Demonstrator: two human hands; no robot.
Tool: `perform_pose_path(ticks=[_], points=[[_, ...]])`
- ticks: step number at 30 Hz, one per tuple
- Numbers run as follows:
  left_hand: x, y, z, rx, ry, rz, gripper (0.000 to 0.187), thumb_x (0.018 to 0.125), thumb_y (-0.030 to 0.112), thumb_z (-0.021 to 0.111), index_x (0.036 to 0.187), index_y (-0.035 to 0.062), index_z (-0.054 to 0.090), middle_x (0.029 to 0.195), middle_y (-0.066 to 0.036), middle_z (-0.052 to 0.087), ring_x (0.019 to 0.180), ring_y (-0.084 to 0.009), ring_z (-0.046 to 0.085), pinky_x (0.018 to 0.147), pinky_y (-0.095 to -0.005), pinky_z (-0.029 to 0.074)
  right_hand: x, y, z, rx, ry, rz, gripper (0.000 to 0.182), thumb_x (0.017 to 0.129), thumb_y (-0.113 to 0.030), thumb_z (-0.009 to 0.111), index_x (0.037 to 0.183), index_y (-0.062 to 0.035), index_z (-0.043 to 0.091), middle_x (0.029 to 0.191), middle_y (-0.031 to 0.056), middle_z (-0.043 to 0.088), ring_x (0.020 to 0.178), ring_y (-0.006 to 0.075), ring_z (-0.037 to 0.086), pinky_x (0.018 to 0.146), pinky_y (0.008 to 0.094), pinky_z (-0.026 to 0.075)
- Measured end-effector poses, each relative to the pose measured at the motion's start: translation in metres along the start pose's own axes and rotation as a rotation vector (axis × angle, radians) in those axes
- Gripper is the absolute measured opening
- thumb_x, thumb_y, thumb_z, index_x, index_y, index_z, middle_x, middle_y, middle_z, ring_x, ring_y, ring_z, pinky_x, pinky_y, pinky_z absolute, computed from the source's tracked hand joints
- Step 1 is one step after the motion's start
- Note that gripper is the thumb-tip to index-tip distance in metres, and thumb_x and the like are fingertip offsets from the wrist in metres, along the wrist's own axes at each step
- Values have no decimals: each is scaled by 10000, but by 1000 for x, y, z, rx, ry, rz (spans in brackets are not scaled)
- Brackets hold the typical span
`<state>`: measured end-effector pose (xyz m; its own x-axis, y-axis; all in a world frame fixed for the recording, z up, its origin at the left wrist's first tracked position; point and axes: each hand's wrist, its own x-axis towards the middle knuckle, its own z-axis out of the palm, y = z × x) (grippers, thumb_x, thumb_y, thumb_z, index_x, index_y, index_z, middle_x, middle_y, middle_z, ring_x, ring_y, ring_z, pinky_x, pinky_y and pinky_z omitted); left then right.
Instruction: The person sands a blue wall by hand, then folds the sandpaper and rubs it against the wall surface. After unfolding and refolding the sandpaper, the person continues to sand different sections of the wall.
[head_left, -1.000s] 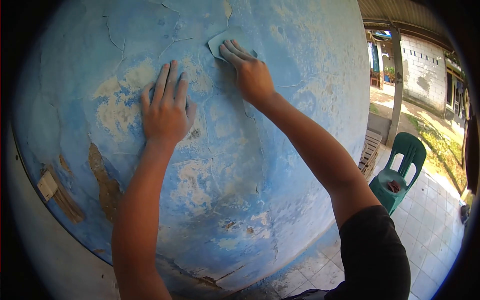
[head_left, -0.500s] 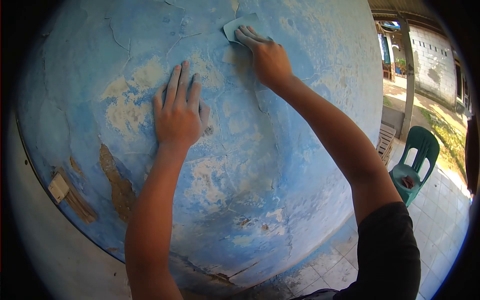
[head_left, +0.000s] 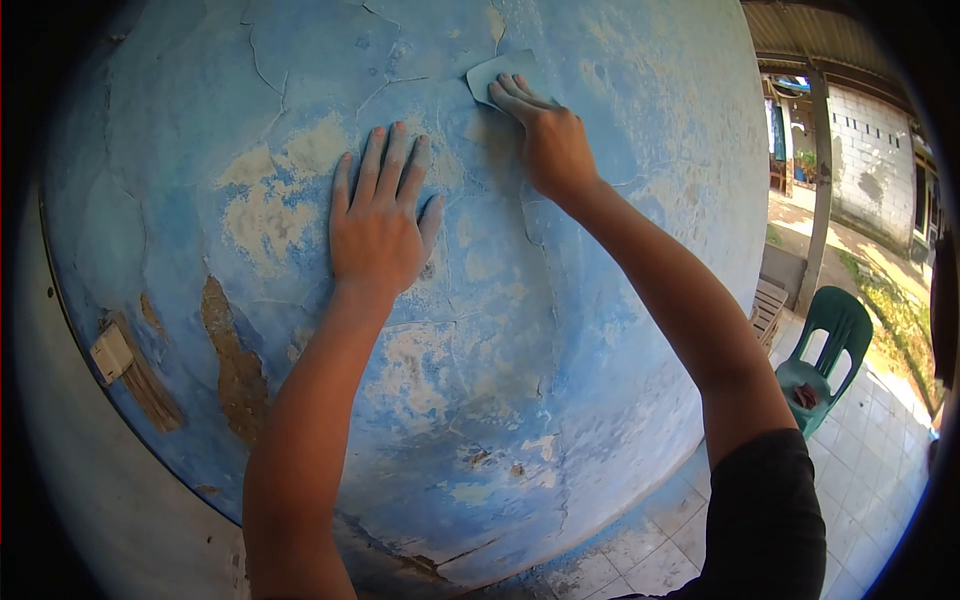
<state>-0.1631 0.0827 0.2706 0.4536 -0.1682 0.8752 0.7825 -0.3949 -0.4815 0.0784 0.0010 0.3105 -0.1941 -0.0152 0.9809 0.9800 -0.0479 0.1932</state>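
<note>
My right hand (head_left: 560, 148) presses a pale grey-green sheet of sandpaper (head_left: 490, 72) against the upper part of a blue wall (head_left: 480, 290). Its fingers lie over the sheet, and the thumb is hidden. To the left and a little lower, my left hand (head_left: 382, 235) rests flat on the wall with fingers and thumb spread, holding nothing. Dust whitens the fingers of both hands. Around them the paint is worn, with pale patches (head_left: 268, 222), thin cracks and a smudged strip under the sandpaper.
Lower left, a broken plaster area (head_left: 235, 370) lies near a white switch box (head_left: 111, 353) and an exposed wood strip (head_left: 152, 395). A green plastic chair (head_left: 838, 325) with small dark reddish pieces on its seat stands right, on a tiled floor (head_left: 650, 550). Behind it is a post (head_left: 820, 190).
The whole view has shifted slightly, so the wall and chair sit lower in it. My left thumb has spread outward. The sandpaper stays under my right fingers near the same crack.
</note>
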Motion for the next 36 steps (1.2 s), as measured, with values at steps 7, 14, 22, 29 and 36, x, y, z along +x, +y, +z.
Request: perform_pose_path(ticks=[7,14,22,29,36], points=[[-3,-1,0,-77,13,-32,690,1058,485,625,1669,222,444,1759,-54,363,1634,-255,309,1328,-514,252,-77,-27,-6,133,-68,-173,520,961,47,627,1456,-105,681,1503,113,665,1431,293,601,1207,430,515],[-2,-5,-2,-65,-12,1,704,1046,489,642,1667,223,443,1758,-55,362,1632,-254,310,1328,-526,247,28,-1,10,91,62,104,470,966,46,614,1405,-94,706,1521,139,633,1432,313,590,1152,429,548],[-3,-2,-1,-75,1,-30,716,1041,489,647,1676,241,429,1762,-48,356,1635,-252,305,1325,-522,256,-76,-33,-10,99,-50,-163,506,933,80,607,1402,-77,711,1510,120,653,1415,292,611,1154,418,560],[-2,-3,-4,-79,-30,-13,746,1046,476,632,1713,276,362,1790,-47,303,1648,-252,280,1332,-516,260,9,-5,11,29,72,-116,525,948,71,579,1434,-95,691,1517,104,651,1408,282,619,1140,415,566],[-4,-2,-2,-72,-27,-27,739,1046,461,635,1710,276,370,1794,-42,296,1649,-257,280,1330,-513,262,-60,-40,1,110,-1,-166,448,956,16,640,1399,-23,695,1509,132,659,1414,292,619,1191,420,524]])
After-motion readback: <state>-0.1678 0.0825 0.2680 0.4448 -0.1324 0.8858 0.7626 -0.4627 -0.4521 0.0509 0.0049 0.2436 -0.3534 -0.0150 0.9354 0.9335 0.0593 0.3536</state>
